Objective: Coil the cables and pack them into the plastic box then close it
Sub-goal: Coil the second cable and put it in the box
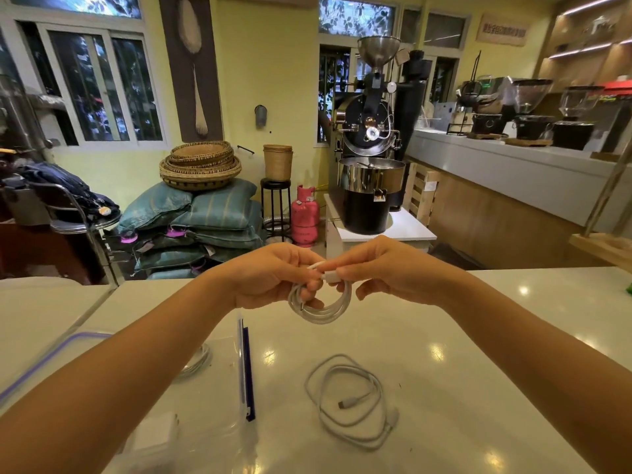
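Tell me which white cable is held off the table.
The tightly coiled white cable, gripped by the left hand and right hand; the loosely looped white cable lies flat on the glossy white tabletop, untouched.

Hands: 2, left hand (pixel 273 275) and right hand (pixel 386 271).
Cables: 3. One coil (pixel 321 311) pinched between both hands, one loose cable (pixel 352 405) on the table (pixel 496 371), and a third cable (pixel 198 360) in the box, half hidden by the left forearm.
Box (pixel 247 378): 1, clear. Lid (pixel 78 336): 1.
White item (pixel 154 436) by the left forearm: 1, can't tell what.
Background: roaster (pixel 371 148) 1, gas cylinder (pixel 305 217) 1, stool (pixel 275 206) 1, tall basket (pixel 277 162) 1, chair (pixel 68 213) 1, grinders (pixel 531 107) 2.
Flat baskets (pixel 200 165): one stack, roughly 4.
Sacks (pixel 205 217): one pile, count unclear.
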### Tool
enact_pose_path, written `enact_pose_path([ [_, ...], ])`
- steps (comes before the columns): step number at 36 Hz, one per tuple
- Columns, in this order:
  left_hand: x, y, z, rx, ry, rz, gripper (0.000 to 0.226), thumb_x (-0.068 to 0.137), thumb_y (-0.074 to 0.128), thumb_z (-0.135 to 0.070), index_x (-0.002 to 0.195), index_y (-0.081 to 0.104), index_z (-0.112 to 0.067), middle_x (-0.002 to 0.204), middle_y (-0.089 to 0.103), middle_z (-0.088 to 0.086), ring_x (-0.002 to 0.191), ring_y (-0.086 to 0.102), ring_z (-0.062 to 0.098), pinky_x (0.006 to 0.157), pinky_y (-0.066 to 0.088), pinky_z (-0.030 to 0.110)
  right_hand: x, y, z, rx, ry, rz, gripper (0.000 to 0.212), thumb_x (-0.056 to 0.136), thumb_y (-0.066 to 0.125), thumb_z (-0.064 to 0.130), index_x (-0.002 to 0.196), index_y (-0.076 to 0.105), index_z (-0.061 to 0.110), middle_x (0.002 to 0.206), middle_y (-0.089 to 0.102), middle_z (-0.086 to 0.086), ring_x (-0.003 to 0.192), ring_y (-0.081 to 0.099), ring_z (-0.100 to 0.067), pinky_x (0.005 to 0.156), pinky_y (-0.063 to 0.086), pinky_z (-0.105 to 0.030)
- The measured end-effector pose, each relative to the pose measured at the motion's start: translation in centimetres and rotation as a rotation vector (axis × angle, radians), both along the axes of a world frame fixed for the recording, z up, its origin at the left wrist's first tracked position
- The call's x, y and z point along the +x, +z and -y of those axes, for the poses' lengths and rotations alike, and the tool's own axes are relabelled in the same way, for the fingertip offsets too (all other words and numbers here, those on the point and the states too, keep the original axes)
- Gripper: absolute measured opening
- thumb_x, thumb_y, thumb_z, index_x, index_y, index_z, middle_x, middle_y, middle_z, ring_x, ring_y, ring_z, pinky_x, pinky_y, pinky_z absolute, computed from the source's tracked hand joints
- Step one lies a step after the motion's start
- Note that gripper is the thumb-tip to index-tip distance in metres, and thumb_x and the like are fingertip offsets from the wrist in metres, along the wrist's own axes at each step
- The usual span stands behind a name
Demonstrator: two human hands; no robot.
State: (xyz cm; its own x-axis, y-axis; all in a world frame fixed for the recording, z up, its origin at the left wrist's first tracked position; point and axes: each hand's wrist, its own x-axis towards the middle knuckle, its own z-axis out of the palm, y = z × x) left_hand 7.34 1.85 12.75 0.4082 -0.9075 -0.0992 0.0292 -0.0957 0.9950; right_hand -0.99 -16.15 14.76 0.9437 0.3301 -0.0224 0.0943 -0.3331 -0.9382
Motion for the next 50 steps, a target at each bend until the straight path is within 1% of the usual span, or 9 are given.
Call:
enact_pose_path([
  [9,-1.1,-0.9,1.3,0.091,0.175,0.142,0.019,0.092,0.040,0.000,0.099,0.057,-0.003,0.054,0.058,-0.005,0.049,0.054,0.004,0.060,0.055,0.018,1.0,-1.6,-0.1,-0.011,-0.127,-0.045,0.013,0.078,0.062,-0.002,0.085,0.070,0.006,0.063,0.069,0.004,0.058,0.063,-0.008,0.054,0.051,-0.011],
  [12,-0.9,-1.2,1.1,0.079,0.183,0.088,0.021,0.092,0.039,0.000,0.102,0.057,-0.002,0.053,0.055,-0.004,0.047,0.052,0.004,0.067,0.056,0.024,1.0,-1.9,0.3,0.049,-0.089,-0.086,0.020,0.083,0.056,-0.002,0.088,0.071,0.010,0.070,0.071,0.004,0.064,0.066,-0.008,0.058,0.053,-0.013],
  [17,-0.8,-1.1,0.9,0.075,0.101,-0.075,0.026,0.093,0.033,0.002,0.101,0.057,-0.001,0.051,0.052,-0.004,0.045,0.049,0.004,0.062,0.055,0.021,1.2,-2.1,1.0,0.085,-0.003,-0.167,0.030,0.083,0.052,-0.008,0.086,0.073,0.014,0.069,0.072,0.003,0.064,0.066,-0.010,0.056,0.054,-0.015],
  [22,-0.8,-0.9,1.2,0.078,0.121,-0.129,0.028,0.094,0.033,0.000,0.090,0.060,-0.004,0.048,0.049,-0.004,0.043,0.047,0.005,0.058,0.053,0.021,1.5,-3.0,0.7,0.063,-0.042,-0.041,0.037,0.079,0.058,-0.010,0.076,0.074,0.023,0.069,0.063,-0.009,0.055,0.058,-0.010,0.048,0.048,-0.014],
  [28,-0.4,-1.7,1.3,0.077,0.192,-0.144,0.025,0.094,0.033,-0.001,0.089,0.058,-0.003,0.048,0.049,-0.004,0.042,0.046,0.006,0.059,0.052,0.022,1.8,-3.9,0.0,0.006,-0.111,0.053,0.038,0.078,0.063,-0.006,0.088,0.041,0.023,0.080,0.061,-0.007,0.062,0.060,-0.012,0.049,0.048,-0.017],
  [36,-0.3,-2.2,1.4,0.063,0.241,-0.167,0.022,0.095,0.033,-0.004,0.088,0.054,-0.005,0.047,0.049,-0.004,0.042,0.046,0.006,0.059,0.051,0.023,2.2,-4.9,-0.7,-0.077,-0.205,0.136,0.031,0.077,0.066,-0.001,0.079,0.043,0.020,0.079,0.062,-0.008,0.062,0.058,-0.015,0.051,0.046,-0.020],
  [40,-0.2,-2.2,1.4,0.056,0.272,-0.171,0.021,0.095,0.034,-0.005,0.084,0.053,-0.006,0.047,0.050,-0.003,0.042,0.047,0.006,0.059,0.052,0.023,2.4,-5.3,-1.0,-0.137,-0.255,0.200,0.028,0.079,0.064,0.002,0.070,0.044,0.018,0.064,0.054,0.001,0.050,0.052,-0.005,0.045,0.043,-0.014],
  [45,-0.1,-2.5,1.6,0.048,0.344,-0.149,0.022,0.095,0.035,-0.004,0.083,0.054,-0.006,0.049,0.050,-0.003,0.042,0.048,0.005,0.063,0.051,0.026,2.5,-6.1,-1.7,-0.240,-0.304,0.352,0.029,0.085,0.061,0.014,0.066,0.041,0.024,0.068,0.050,0.005,0.056,0.047,-0.007,0.045,0.041,-0.010],
  [50,-0.4,-3.1,1.8,0.046,0.389,-0.129,0.022,0.095,0.035,-0.007,0.084,0.054,-0.007,0.051,0.048,-0.003,0.043,0.046,0.005,0.061,0.049,0.025,2.1,-6.9,-2.0,-0.433,-0.319,0.541,0.022,0.085,0.061,0.015,0.077,0.042,0.024,0.071,0.044,0.013,0.063,0.041,-0.005,0.056,0.032,-0.014],
])
